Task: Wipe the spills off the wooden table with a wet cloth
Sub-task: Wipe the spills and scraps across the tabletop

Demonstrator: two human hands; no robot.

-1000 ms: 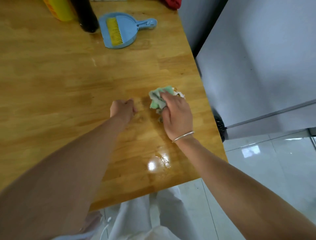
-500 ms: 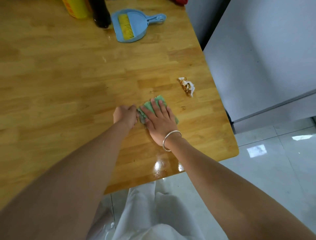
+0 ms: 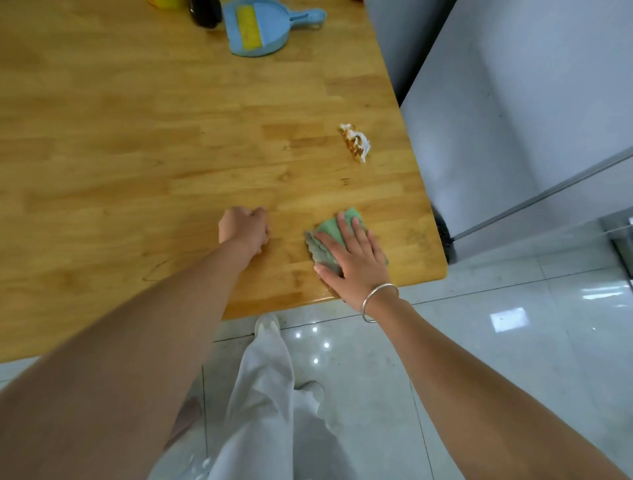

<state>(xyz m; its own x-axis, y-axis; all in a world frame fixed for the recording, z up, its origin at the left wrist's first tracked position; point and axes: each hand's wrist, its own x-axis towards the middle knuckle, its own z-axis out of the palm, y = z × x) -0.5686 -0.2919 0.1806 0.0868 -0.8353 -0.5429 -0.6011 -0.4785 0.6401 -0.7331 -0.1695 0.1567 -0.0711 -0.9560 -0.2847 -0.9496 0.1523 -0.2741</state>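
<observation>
My right hand [image 3: 356, 258] lies flat, fingers spread, pressing a green cloth [image 3: 325, 236] onto the wooden table [image 3: 137, 154] near its front right corner. A silver bangle circles that wrist. My left hand [image 3: 244, 230] rests on the table as a fist, a short way left of the cloth, with nothing seen in it. A crumpled white tissue stained brown [image 3: 356, 142] lies farther back near the right edge. A faint dark mark [image 3: 344, 181] shows between tissue and cloth.
A blue dustpan with a yellow brush [image 3: 255, 29] sits at the back of the table, beside a dark bottle [image 3: 205, 12] and a yellow container [image 3: 164, 3]. A grey cabinet [image 3: 513, 120] stands right of the table. White tiled floor and my white trousers lie below.
My right hand has slid the cloth from the table's back right toward the front right corner, leaving the stained tissue behind. The left fist has stayed put.
</observation>
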